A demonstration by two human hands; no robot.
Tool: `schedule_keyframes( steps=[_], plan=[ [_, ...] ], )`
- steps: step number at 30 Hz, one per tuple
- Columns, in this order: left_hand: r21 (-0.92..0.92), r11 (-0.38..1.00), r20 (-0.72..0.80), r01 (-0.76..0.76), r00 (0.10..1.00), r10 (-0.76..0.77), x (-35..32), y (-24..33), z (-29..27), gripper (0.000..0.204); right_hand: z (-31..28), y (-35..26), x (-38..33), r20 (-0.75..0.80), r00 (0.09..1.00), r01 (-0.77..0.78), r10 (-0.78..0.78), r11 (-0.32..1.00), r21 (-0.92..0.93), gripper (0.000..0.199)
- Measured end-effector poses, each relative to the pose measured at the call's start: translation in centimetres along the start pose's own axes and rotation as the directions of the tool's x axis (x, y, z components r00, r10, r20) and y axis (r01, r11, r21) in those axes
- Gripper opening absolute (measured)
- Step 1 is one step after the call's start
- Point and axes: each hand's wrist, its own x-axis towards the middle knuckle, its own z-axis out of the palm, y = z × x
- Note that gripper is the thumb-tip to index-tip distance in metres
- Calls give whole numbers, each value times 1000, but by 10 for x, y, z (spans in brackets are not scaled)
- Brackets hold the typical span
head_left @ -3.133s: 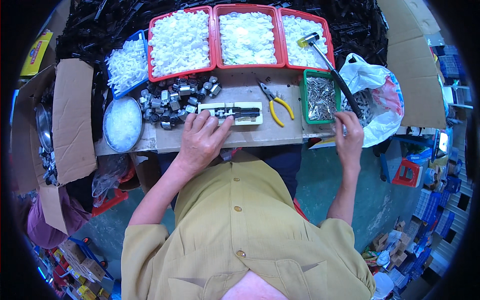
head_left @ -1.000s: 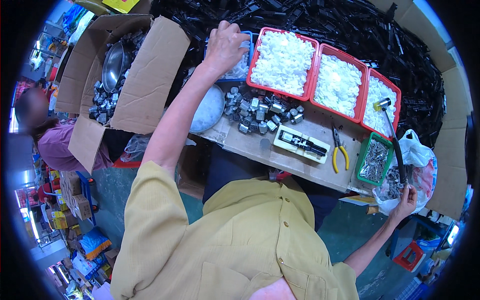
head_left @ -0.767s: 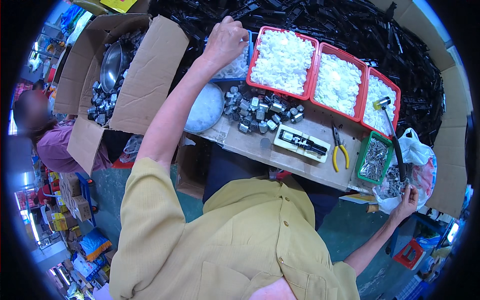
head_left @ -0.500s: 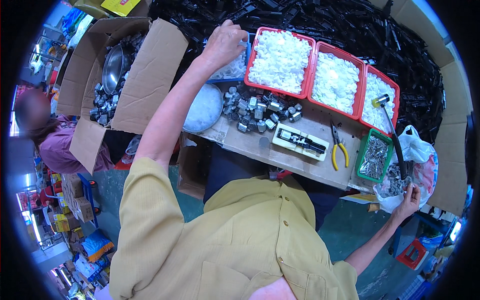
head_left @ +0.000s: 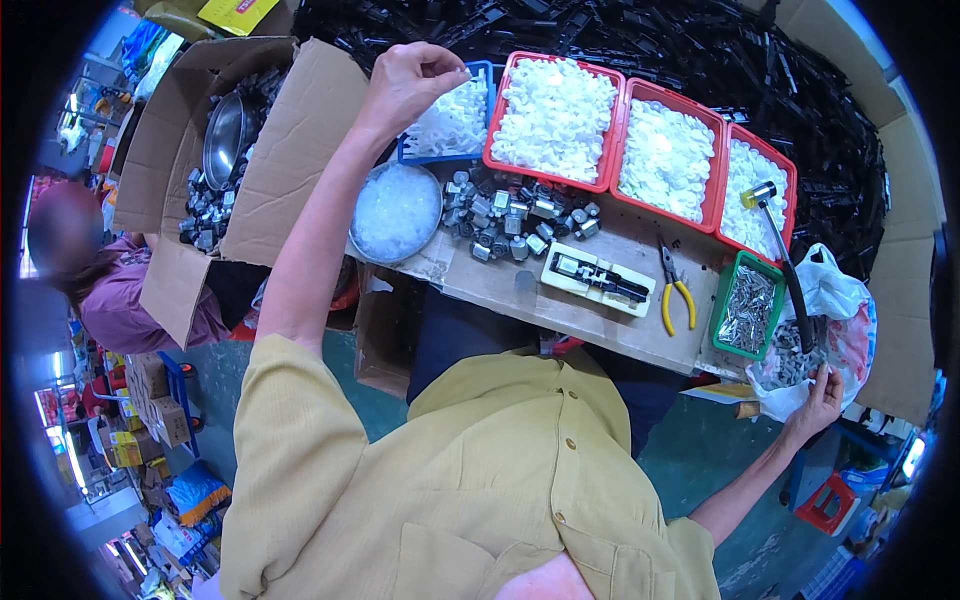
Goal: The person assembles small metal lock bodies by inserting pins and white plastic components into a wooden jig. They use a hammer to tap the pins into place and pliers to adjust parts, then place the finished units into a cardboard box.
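My left hand point(head_left: 408, 80) is raised over the blue tray point(head_left: 452, 118) of small white plastic parts, fingers pinched together above them; what it pinches is too small to tell. My right hand point(head_left: 820, 398) rests at the table's right end, touching the white plastic bag point(head_left: 835, 310) that holds small metal parts. Between the hands lie a cream jig with a black piece point(head_left: 598, 279), a heap of small metal motors point(head_left: 505, 215) and yellow-handled pliers point(head_left: 673, 290).
Three red trays point(head_left: 680, 160) of white parts line the back, before a pile of black parts point(head_left: 620, 40). A green tray of metal pins point(head_left: 745, 307), a hammer point(head_left: 775, 240) and a round bowl of clear bits point(head_left: 395, 212) stand on the table. A cardboard box point(head_left: 215, 160) and another person point(head_left: 100, 290) are at the left.
My left hand left the jig, reached into the blue tray, and has now lifted slightly with pinched fingers. My right hand shifted from the table edge to the bag.
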Motion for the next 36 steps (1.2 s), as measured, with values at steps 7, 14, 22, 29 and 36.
schedule_keyframes(
  steps=[7,14,22,29,36],
  plan=[
    [-95,985,6,142,990,-142,-67,9,-33,16,20,-29,2,13,998,54,-55,997,47,15],
    [228,969,57,-95,995,84,-117,2,-22,11,33,-56,5,60,991,115,-121,989,90,16],
    [77,997,-12,11,1000,-11,-118,27,-28,13,63,-93,-19,172,978,51,-118,934,354,13],
    [-857,385,227,343,921,-316,-135,78,11,16,186,-179,-109,530,840,-216,-114,825,521,7],
    [-927,-163,371,338,890,-264,-145,122,74,15,247,-193,-152,685,727,-574,-45,508,642,13]
  ],
)
